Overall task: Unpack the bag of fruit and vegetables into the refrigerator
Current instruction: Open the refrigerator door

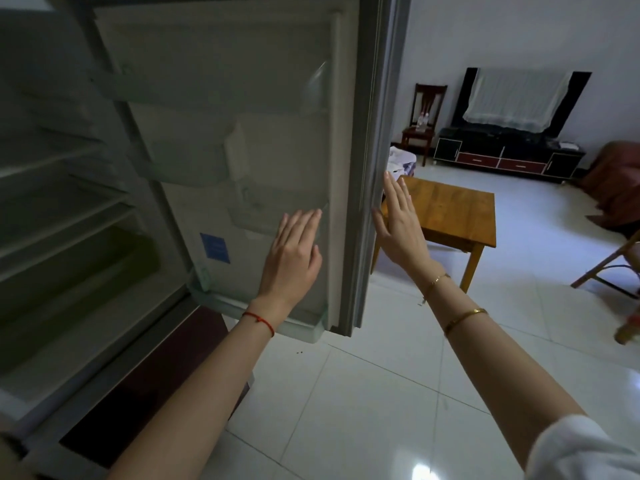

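The refrigerator (41, 188) stands open on the left, its white shelves dark and a greenish drawer low inside. Its door (242, 98) swings out in front of me, inner side facing me, with clear door racks. My left hand (292, 254) lies flat with fingers together against the door's inner panel near the bottom. My right hand (398, 223) is open and flat, fingers straight, at the door's outer edge. Neither hand holds anything. No bag, fruit or vegetables show.
A low wooden table (450, 209) stands just behind the door edge. Farther back are a dark chair (424, 123) with bottles, a TV cabinet (509, 154) with a covered screen, and a folding chair (609, 265) at the right. The floor is white tile.
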A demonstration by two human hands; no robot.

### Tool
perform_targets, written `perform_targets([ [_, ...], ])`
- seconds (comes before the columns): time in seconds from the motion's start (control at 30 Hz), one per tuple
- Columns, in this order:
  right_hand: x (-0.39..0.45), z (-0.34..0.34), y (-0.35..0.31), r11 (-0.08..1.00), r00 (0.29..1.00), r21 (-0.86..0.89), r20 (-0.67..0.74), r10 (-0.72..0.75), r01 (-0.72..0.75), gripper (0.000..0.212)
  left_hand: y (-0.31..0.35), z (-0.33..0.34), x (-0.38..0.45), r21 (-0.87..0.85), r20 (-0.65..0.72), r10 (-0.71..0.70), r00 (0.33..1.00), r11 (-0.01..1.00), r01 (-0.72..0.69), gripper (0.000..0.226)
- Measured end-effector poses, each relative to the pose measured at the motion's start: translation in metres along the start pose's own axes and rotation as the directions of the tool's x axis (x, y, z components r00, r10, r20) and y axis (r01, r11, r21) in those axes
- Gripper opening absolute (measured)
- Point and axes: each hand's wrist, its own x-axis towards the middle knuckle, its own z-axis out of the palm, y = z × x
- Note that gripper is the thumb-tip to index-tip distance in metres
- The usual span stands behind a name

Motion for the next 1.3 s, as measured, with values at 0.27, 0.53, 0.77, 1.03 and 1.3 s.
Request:
perform_targets([
  [0.27,0.070,0.026,0.048,0.990,0.998,0.131,0.022,0.059,-0.061,0.060,-0.002,0.054,0.058,0.043,0.002,0.034,0.999,0.999,-0.034,0.061],
  [0.53,0.139,0.058,0.092,0.976,0.998,0.211,0.046,0.051,-0.060,0.060,-0.013,0.100,0.116,0.073,-0.029,0.053,0.998,0.996,-0.051,0.058],
  [0.77,0.194,0.084,0.116,0.963,0.995,0.262,0.083,0.049,-0.069,0.057,-0.025,0.132,0.159,0.120,0.006,0.032,0.999,0.992,-0.033,0.061],
  [1.03,0.236,0.100,0.133,0.952,0.993,0.302,0.114,0.012,-0.046,0.056,-0.031,0.159,0.191,0.196,0.018,-0.021,1.000,0.980,0.017,0.063],
  [1.3,0.246,0.096,0.157,0.929,0.984,0.370,0.155,-0.084,0.021,0.057,-0.021,0.173,0.208,0.234,-0.008,-0.128,0.992,0.964,0.126,0.063],
])
